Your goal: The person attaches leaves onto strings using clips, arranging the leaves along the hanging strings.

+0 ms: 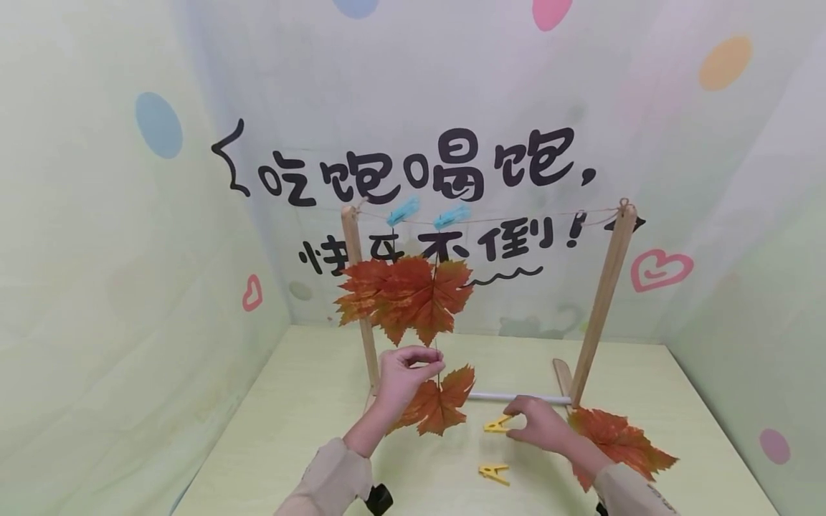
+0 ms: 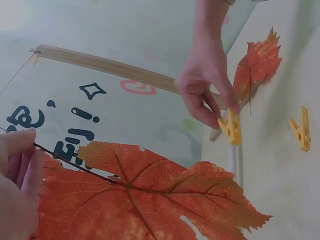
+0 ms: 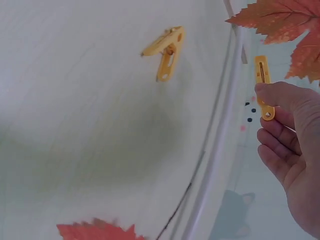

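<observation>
Leaf (image 1: 442,411) hangs below the left hand (image 1: 403,376), whose fingertips pinch its stem (image 2: 75,162); the right hand (image 1: 545,426) pinches 1 yellow clip (image 1: 495,426). Hanging seems in hand: next likely calls for raising both to the string (image 1: 542,216) above the fingers. 2 hung leaves (image 1: 413,292) crowd the left fingers from above; open room lies up and right, before the right post (image 1: 603,308).

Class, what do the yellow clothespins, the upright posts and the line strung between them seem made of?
Yellow clothespins: probably plastic, smooth, evenly coloured, moulded-looking. Upright posts: apparently wood, matt, faint lengthwise grain. Line: likely twine, dull brown, thin and knotted.
</observation>
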Motion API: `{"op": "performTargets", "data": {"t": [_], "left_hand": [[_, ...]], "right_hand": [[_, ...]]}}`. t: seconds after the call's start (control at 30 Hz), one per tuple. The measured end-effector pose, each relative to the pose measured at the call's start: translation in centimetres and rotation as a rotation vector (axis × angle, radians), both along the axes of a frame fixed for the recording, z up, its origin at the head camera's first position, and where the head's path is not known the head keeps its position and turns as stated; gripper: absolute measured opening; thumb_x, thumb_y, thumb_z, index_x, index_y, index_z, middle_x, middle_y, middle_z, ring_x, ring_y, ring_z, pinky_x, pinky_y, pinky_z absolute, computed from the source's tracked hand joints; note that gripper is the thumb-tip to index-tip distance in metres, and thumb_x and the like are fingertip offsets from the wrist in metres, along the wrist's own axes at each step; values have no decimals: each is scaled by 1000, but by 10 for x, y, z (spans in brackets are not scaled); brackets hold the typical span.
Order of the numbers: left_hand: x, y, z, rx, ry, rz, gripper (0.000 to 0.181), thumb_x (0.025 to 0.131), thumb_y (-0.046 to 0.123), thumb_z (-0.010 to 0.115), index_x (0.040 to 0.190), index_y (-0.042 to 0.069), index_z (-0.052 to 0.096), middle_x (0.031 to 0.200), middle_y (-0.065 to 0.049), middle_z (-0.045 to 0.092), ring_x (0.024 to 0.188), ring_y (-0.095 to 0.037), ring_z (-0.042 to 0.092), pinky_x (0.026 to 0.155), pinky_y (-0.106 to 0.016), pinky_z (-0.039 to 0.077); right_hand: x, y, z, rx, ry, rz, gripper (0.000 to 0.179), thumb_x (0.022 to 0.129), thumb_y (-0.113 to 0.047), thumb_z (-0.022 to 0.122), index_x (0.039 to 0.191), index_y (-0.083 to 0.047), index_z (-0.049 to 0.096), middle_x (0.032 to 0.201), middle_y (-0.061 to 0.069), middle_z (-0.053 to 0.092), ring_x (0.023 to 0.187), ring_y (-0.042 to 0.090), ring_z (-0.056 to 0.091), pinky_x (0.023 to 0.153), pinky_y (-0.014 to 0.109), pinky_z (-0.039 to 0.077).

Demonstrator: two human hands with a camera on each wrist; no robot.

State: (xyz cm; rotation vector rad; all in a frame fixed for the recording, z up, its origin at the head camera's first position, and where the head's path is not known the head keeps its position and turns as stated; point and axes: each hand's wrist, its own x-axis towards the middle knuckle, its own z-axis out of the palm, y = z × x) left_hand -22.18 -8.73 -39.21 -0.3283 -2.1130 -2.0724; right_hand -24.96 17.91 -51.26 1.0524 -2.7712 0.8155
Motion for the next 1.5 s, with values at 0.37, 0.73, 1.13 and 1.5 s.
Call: {"op": "performTargets", "data": {"t": [0.37,0.73,1.13,1.5], "left_hand": [[-22,-1,-7,-70,9,-36,22,77,17,73,94,4,70,89,-7,69,82,-17,64,73,-28,53],[-38,13,3,-52,33,-79,20,77,9,72,93,-2,69,88,-11,69,78,-12,62,69,-22,52],[-47,29,25,1,-16,-136,22,78,8,70,97,-3,67,92,-10,68,81,-13,63,77,-26,52],[-58,41,44,146,-5,-163,21,78,3,70,95,-7,65,85,-4,69,78,-13,64,75,-27,52]], "right_hand": [[7,16,59,18,156,29,21,72,-11,74,90,-9,65,88,-4,59,82,16,57,76,40,48],[10,23,121,65,146,8,26,75,-12,72,99,-7,63,94,-1,64,86,17,60,73,33,52],[1,20,158,29,255,50,29,73,-6,73,100,-1,63,93,5,65,85,19,61,72,34,52],[-4,15,195,-13,433,108,30,67,3,74,94,-1,63,91,7,65,82,21,62,69,36,53]]}}
